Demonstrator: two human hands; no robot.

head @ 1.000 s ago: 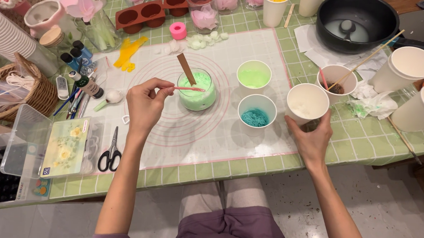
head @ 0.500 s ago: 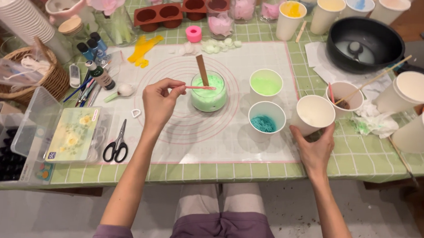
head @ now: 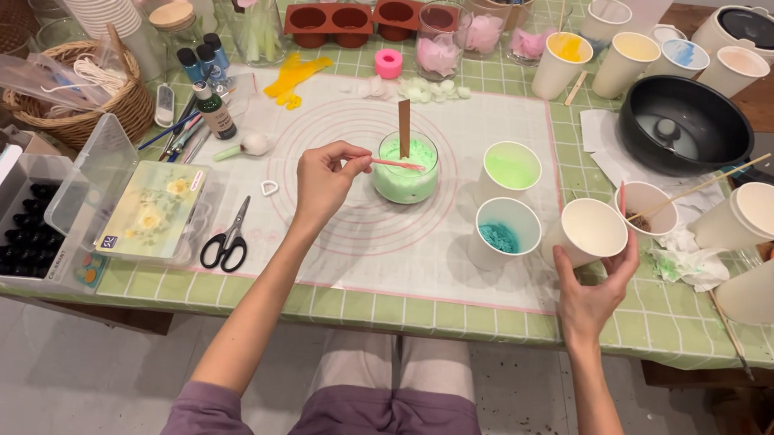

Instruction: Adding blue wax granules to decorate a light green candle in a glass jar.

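My left hand pinches a thin pink stick whose tip lies over a glass jar of pale green wax. A brown wooden wick stands upright in that jar. My right hand wraps around the base of an empty white paper cup near the table's front edge. Beside that cup stand a cup of blue granules and a cup of light green material, all on a white silicone mat with pink rings.
Black scissors and a clear lidded box lie at the left. A wicker basket and small bottles stand behind them. A black pot, several paper cups and brown silicone moulds crowd the back and right.
The view has shifted closer and lower over the table. My left hand stays at the green jar with the pink stick; my right hand keeps hold of the empty cup.
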